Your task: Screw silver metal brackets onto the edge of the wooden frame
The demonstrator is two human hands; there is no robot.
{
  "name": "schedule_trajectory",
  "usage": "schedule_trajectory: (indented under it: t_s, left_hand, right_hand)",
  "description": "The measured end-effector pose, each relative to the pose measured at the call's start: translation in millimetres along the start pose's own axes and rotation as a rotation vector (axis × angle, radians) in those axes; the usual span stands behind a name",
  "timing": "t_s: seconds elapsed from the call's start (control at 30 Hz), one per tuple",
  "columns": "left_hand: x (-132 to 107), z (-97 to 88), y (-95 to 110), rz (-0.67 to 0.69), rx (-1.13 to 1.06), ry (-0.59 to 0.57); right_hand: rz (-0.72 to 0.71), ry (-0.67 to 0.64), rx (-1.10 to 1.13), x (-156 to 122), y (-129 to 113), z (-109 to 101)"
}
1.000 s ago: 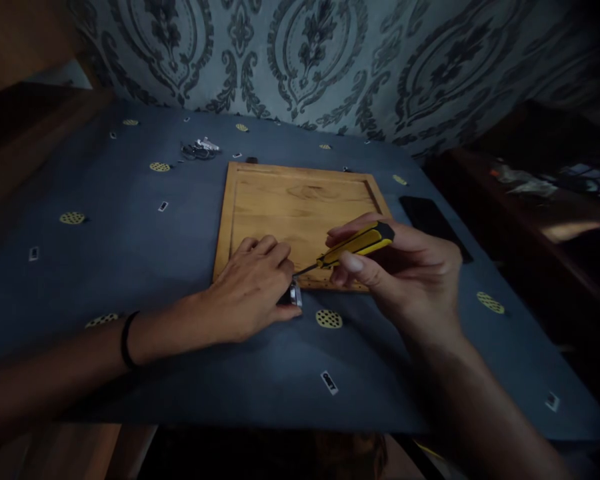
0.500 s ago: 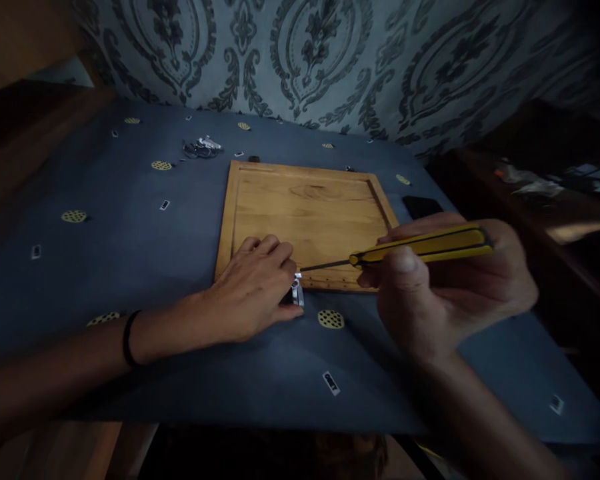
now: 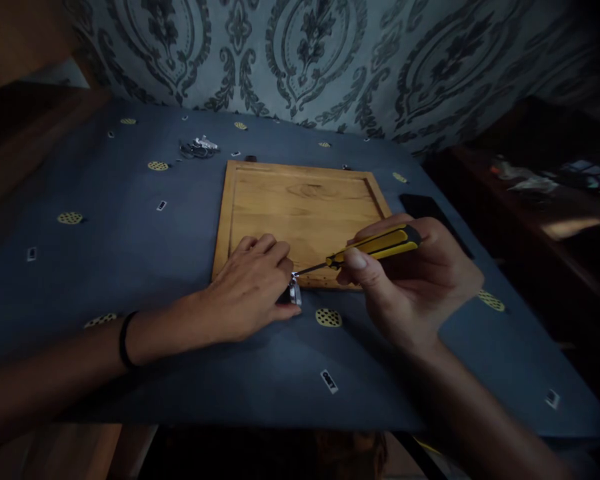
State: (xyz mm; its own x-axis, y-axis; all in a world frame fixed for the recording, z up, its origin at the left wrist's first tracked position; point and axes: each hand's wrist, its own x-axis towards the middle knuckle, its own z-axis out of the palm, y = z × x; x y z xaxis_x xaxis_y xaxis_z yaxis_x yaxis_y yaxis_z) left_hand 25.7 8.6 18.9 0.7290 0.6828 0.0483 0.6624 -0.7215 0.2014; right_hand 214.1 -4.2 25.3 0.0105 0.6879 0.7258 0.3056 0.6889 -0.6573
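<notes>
A framed wooden panel (image 3: 290,207), like a small cabinet door, lies flat on the blue patterned cloth. At its near edge, my left hand (image 3: 247,290) is closed around a small silver metal hinge (image 3: 295,293), with the thumb below and the curled fingers above; most of the hinge is hidden. My right hand (image 3: 415,287) grips a screwdriver (image 3: 380,243) by its yellow-and-black handle. The screwdriver's thin shaft points left and down, its tip at the top of the hinge. Whether a screw sits under the tip, I cannot tell.
Small metal parts (image 3: 199,147) lie on the cloth (image 3: 130,253) at the back left. A flat dark object (image 3: 423,205) rests right of the panel, partly behind my right hand. Beyond the table's right edge is a brown surface (image 3: 545,200) with clutter.
My right hand has moved left with the screwdriver, and its tip has come down onto the hinge. My left hand stays in place at the panel's edge.
</notes>
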Motion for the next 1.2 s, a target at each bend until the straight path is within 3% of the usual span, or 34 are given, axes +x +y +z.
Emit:
schedule_trajectory:
  t_s: [0.87,1.0,1.2]
  left_hand:
    - [-1,1.7,-2,0.033,0.028,0.051]
    - [-1,1.8,-1,0.026,0.035,0.035]
    - [0,0.6,-1,0.029,0.026,0.024]
  right_hand:
    - [-0.032,-0.079,-0.052,2,-4,0]
    - [0.033,-0.087,-0.034,2,-3,-2]
    - [0.156,-0.267,0.048,6,-3,-13]
